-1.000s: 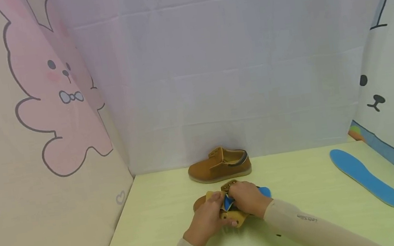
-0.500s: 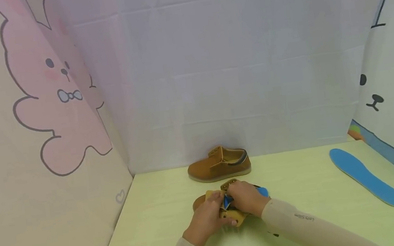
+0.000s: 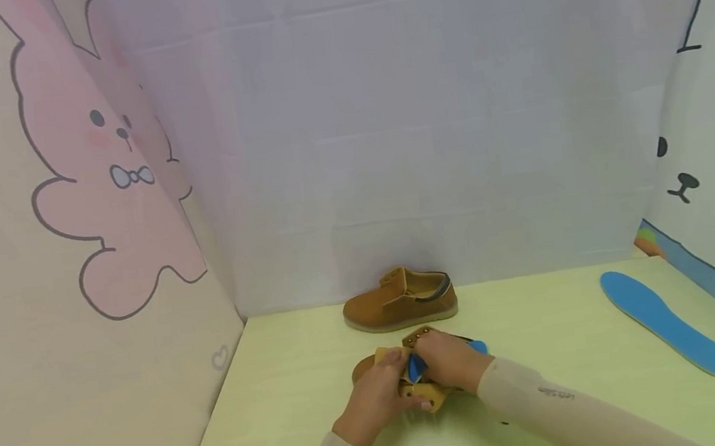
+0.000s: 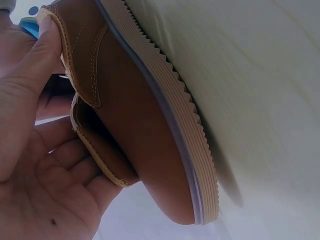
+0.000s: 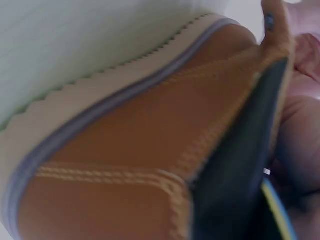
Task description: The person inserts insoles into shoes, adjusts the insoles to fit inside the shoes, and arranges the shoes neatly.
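Note:
A brown leather shoe (image 3: 434, 394) stands on the table under both hands, its toe pointing left. My left hand (image 3: 371, 401) grips its tongue and the near eyelet flap; in the left wrist view the thumb presses the stitched edge of the shoe (image 4: 135, 110). Inside the opening, my right hand (image 3: 450, 362) holds a blue insole (image 3: 479, 347), whose heel end shows behind the hand. Between the hands a folded blue part of it appears. Fingertips of the right hand are hidden in the shoe. The right wrist view shows the insole's edge (image 5: 278, 210) beside the dark collar lining.
A matching brown shoe (image 3: 375, 308) stands behind, near the back curtain (image 3: 427, 132). A second blue insole (image 3: 667, 322) lies slantwise on the right of the pale yellow table (image 3: 543, 319). Curtains with rabbit pictures close off both sides.
The right hand stays at the shoe opening, and the blue insole's heel end behind it shows slightly less than before. The left hand keeps its grip; the view shifts a little.

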{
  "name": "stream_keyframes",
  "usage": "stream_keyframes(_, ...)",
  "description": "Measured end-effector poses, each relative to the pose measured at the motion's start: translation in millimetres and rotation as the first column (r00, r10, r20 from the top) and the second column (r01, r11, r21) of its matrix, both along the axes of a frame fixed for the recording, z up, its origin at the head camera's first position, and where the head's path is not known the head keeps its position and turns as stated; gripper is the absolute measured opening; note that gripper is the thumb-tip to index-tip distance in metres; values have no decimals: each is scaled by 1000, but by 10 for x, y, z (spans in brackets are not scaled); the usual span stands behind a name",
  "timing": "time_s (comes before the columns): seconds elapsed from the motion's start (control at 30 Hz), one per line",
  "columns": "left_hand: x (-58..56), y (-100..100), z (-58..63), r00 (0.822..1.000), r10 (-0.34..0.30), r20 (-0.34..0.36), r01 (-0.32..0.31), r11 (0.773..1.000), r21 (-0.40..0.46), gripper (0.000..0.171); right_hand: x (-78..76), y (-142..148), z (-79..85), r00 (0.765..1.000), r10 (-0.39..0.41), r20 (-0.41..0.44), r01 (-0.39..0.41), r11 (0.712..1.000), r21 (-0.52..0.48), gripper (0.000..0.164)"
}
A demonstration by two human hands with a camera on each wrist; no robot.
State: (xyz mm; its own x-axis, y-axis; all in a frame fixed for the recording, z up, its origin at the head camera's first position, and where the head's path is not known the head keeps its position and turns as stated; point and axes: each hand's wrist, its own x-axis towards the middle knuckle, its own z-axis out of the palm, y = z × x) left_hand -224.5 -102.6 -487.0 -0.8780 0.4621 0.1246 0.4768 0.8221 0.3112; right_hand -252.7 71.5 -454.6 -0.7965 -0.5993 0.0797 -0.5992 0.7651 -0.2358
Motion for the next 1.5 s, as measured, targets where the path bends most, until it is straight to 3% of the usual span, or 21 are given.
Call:
stream_keyframes(0.2, 4, -7, -4, 1000, -8, -7, 8, 1000, 7, 90, -16, 26, 45, 996, 39, 83, -35, 998, -43, 12)
stream_keyframes(0.7, 17, -21, 14, 1000, -16, -3, 16, 1000, 15, 91, -48, 37, -16, 997, 76, -30, -77, 995, -56, 8)
stream_keyframes(0.9, 9, -25, -7, 998, -41, -40, 42, 999, 33, 90, -100, 61, -37, 993, 110, -47, -112, 992, -53, 7)
stream_keyframes(1.3, 8, -29, -15, 999, -34, -28, 34, 999, 15, 94, -105, 47, 3, 983, 183, -12, -183, 981, -66, 5)
stream_keyframes(1.5, -1, -24, -8, 999, -26, -26, 26, 1000, -2, 95, -143, 52, -5, 969, 241, -54, -243, 969, -45, 7)
